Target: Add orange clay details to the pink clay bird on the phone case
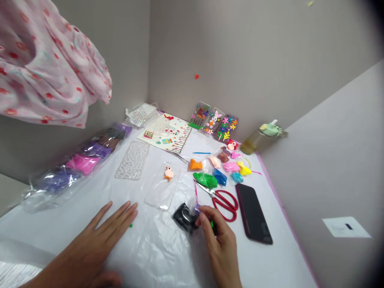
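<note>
My left hand (102, 236) lies flat on the white plastic-covered table, its fingers stretched out beside a tiny green dot (131, 225). My right hand (217, 236) is closed, fingertips together at the edge of a black clay packet (183, 218) in clear plastic. What sits between those fingers is mostly hidden; a bit of green shows there. A thin pink stick (196, 192) rises just beyond the fingertips. Ahead lies a clear phone case (159, 194) bearing a small peach clay bird (169, 173). Red-handled scissors (225, 205) rest beside my right hand.
A black phone (253, 214) lies at right. Several clay packets, among them a green one (205, 180), sit behind the scissors. A textured case (132, 160) and bagged clay (84, 163) are at left. Decorated cases (214, 120) lean on the wall near a bottle (255, 138).
</note>
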`<state>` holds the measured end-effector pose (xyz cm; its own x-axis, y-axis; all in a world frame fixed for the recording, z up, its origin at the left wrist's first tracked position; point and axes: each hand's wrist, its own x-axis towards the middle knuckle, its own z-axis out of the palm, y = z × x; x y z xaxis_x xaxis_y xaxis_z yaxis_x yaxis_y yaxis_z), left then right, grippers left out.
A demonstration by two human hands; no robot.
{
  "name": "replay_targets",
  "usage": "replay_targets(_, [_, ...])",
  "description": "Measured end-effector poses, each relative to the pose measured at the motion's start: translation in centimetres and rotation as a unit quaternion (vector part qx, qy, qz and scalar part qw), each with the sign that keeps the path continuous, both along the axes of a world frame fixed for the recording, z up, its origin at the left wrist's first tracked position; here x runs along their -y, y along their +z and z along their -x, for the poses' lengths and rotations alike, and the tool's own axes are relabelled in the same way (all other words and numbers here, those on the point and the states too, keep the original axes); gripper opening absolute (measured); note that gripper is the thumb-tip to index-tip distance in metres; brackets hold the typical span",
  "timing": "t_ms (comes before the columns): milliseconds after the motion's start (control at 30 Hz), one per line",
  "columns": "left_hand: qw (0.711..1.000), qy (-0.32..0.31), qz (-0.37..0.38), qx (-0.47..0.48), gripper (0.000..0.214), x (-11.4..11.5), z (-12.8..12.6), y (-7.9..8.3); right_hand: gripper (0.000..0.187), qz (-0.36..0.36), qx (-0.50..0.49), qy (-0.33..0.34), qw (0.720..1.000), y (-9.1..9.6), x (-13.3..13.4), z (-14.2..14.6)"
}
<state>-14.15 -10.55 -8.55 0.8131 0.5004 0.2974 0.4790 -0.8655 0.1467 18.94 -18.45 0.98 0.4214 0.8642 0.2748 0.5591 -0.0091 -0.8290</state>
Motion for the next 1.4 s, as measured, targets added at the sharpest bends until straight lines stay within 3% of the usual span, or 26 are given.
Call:
replay_targets(67, [0.999,-0.027,-0.021,-0.014,0.120,-1.0,-0.9,0.7,0.017,0.034,0.039,0.049,0.997,0.0,0.4,0.2])
replay_targets(133, [0.999,-0.035,-0.020,-0.018,0.109,-1.2,-0.6,0.9,0.015,0.064,0.104,0.146,0.982,-0.3,0.9,0.7])
replay_targets(233, [1.000,0.024,-0.004,0.015,0.080,-1.1,1.0,0.6,0.016,0.086,0.230,0.238,0.940,-1.2,0.8,1.7])
replay_targets(333, [0.995,0.069,0.016,0.073,0.056,-1.7,2.0,0.4,0.018,0.090,0.351,0.179,0.915,-1.8,-0.4,1.5])
replay_targets(433, [0.993,0.022,0.031,0.116,0.032,-3.0,1.6,1.0,0.020,0.076,0.423,0.124,0.894,-1.6,-1.8,0.3])
replay_targets(533, [0.988,-0.010,0.063,0.138,0.017,-3.7,-0.1,2.6,0.024,0.067,0.437,0.119,0.889,-1.0,-2.0,-0.9])
replay_targets(667, [0.977,-0.029,0.136,0.162,0.020,-3.6,-2.1,4.4,0.031,0.026,0.455,0.125,0.881,-0.6,-0.7,-0.9])
replay_targets(800, [0.979,-0.025,0.157,0.129,0.026,-3.9,-1.3,3.8,0.034,0.003,0.464,0.168,0.870,-0.9,0.2,1.6])
replay_targets(833, [0.980,-0.009,0.149,0.130,0.031,-4.0,-0.7,3.4,0.040,0.003,0.461,0.198,0.865,-1.0,0.2,2.6])
replay_targets(967, [0.961,0.124,0.118,0.217,0.035,-4.1,1.5,2.2,0.094,0.012,0.422,0.336,0.842,-1.2,-0.4,6.9])
replay_targets(1033, [0.947,0.184,0.119,0.237,0.032,-4.2,2.2,2.1,0.103,0.017,0.414,0.388,0.823,-1.1,-1.1,8.3])
replay_targets(1133, [0.937,0.223,0.144,0.225,0.033,-4.3,2.9,2.1,0.104,0.011,0.420,0.436,0.796,-1.3,-2.2,9.2])
replay_targets(1200, [0.933,0.228,0.164,0.225,0.033,-4.3,3.1,2.1,0.103,0.022,0.423,0.440,0.792,-1.7,-2.6,9.4])
replay_targets(1333, [0.920,0.240,0.172,0.258,0.030,-3.8,2.8,2.1,0.063,0.043,0.435,0.447,0.781,-2.9,-2.2,10.1])
replay_targets(1400, [0.910,0.255,0.183,0.272,0.032,-3.5,2.5,2.1,0.052,0.040,0.439,0.460,0.770,-3.1,-1.8,10.4])
